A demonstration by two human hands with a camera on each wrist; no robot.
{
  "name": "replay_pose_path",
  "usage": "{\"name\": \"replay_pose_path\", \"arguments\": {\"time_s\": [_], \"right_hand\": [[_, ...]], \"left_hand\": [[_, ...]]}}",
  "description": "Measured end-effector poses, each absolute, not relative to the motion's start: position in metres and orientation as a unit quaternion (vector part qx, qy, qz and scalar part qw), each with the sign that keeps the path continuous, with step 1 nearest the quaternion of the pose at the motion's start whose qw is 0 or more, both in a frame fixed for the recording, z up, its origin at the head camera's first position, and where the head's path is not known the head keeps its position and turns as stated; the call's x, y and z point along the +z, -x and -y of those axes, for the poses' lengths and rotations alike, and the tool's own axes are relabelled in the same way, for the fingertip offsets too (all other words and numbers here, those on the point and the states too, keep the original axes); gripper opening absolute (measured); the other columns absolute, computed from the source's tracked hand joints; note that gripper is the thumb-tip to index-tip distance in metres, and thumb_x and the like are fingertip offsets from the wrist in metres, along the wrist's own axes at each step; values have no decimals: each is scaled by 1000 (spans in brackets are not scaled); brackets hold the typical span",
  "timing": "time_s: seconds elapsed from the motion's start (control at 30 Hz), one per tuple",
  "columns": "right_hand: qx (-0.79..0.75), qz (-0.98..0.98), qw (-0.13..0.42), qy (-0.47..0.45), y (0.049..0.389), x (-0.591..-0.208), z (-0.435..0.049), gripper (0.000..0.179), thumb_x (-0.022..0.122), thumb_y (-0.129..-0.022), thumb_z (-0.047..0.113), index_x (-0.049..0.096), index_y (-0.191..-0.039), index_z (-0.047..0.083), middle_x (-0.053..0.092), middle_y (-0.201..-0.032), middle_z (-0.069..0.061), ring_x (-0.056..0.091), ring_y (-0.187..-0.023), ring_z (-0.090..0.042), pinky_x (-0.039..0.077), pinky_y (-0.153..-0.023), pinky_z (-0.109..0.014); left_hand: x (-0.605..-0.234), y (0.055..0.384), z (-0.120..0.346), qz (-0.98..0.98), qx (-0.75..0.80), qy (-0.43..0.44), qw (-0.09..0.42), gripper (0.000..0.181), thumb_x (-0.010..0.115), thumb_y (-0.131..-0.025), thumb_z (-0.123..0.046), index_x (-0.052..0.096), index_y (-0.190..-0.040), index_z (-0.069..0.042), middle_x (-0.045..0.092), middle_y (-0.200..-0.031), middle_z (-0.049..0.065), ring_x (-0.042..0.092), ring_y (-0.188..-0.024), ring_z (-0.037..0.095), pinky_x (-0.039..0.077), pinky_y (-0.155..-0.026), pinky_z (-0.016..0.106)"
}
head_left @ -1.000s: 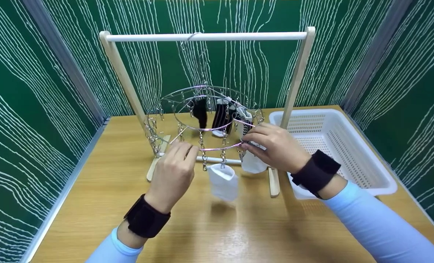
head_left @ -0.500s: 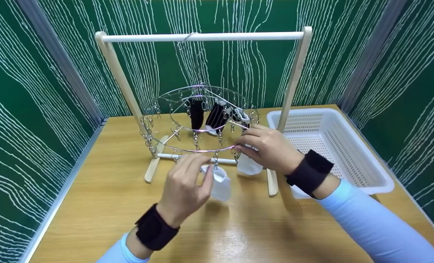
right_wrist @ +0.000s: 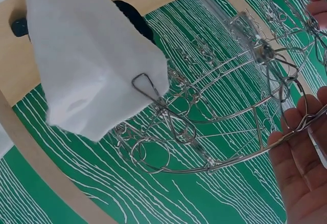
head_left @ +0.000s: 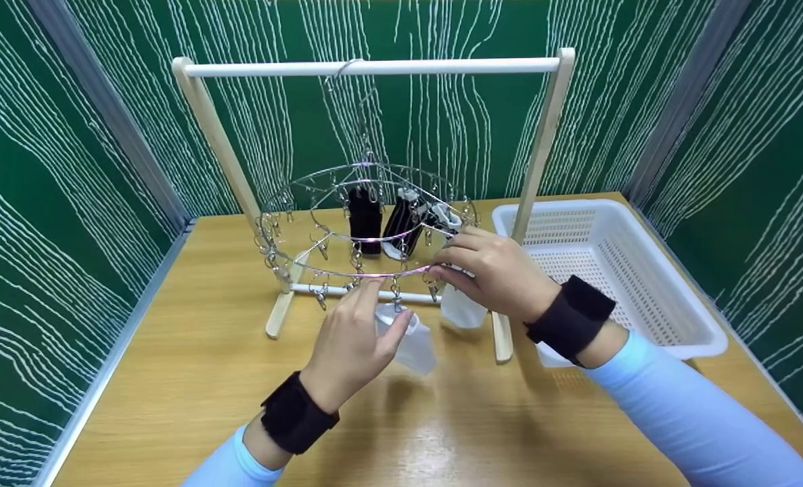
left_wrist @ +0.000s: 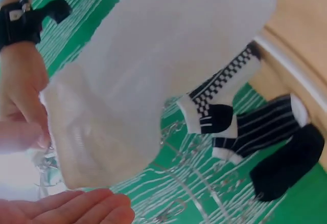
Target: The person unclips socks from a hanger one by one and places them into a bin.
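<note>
A round metal clip hanger (head_left: 372,239) hangs from the rack's white bar. My right hand (head_left: 489,270) pinches its outer ring at the front right. My left hand (head_left: 354,341) is at the front of the ring, thumb spread away from the fingers. Beside that thumb a white sock (head_left: 416,350) dangles from a clip, its top partly hidden by the hand. Under my right hand hangs another white sock (head_left: 462,309). Toward the back hang a black sock (head_left: 366,223) and a black striped sock (head_left: 401,223). The left wrist view also shows a checkered sock (left_wrist: 219,86).
The rack (head_left: 374,67) has pale wooden legs standing on the wooden table (head_left: 191,379). On the right is a white slotted plastic basket (head_left: 709,341). Green walls (head_left: 760,169) with white lines enclose the table. Several metal clips (head_left: 320,294) dangle around the hanger.
My left hand has left the ring's left front, gone right and down, and opened beside the white sock. My right hand stays on the ring. The hanging socks have swung and turned.
</note>
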State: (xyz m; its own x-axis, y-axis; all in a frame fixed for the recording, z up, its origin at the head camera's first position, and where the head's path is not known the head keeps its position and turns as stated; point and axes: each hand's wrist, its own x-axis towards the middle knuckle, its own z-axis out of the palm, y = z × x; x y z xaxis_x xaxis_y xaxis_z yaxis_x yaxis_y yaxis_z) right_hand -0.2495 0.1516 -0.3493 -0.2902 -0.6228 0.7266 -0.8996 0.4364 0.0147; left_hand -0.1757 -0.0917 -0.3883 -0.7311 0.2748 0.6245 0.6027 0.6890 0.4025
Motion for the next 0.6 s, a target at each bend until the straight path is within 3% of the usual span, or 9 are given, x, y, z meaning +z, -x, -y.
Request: {"name": "replay_pose_path", "arguments": {"time_s": [0.17, 0.3, 0.47, 0.6], "right_hand": [[203, 774, 341, -493, 249, -352, -152, 13, 85, -93, 14, 81, -99, 4, 80, -91, -9, 69, -81, -25, 62, -70, -37], [199, 777, 338, -491, 248, -353, -154, 13, 84, -94, 14, 80, -100, 3, 79, -92, -9, 70, -82, -26, 62, -71, -38], [200, 781, 336, -487, 248, -355, -156, 15, 85, -94, 14, 81, -103, 2, 80, -93, -10, 71, -85, -28, 64, -73, -39], [201, 783, 335, -483, 247, -358, -158, 15, 85, -94, 14, 81, -103, 3, 80, -95, -9, 72, -86, -28, 64, -74, -40]], "left_hand": [[-384, 184, 93, 878, -359, 241, 205, 43, 78, -101, -23, 70, -127, 10, 77, -124, 25, 77, -113, 37, 63, -97, 51], [-380, 187, 92, 866, -398, 242, 183, 30, 79, -100, -19, 77, -116, 5, 81, -113, 20, 80, -107, 31, 64, -95, 48], [-379, 188, 90, 862, -421, 226, 171, 17, 83, -97, -20, 80, -100, -3, 83, -92, 9, 79, -85, 19, 65, -79, 38], [-380, 188, 88, 865, -423, 215, 164, 16, 85, -96, -21, 81, -95, -5, 82, -87, 5, 75, -76, 14, 62, -71, 29]]}}
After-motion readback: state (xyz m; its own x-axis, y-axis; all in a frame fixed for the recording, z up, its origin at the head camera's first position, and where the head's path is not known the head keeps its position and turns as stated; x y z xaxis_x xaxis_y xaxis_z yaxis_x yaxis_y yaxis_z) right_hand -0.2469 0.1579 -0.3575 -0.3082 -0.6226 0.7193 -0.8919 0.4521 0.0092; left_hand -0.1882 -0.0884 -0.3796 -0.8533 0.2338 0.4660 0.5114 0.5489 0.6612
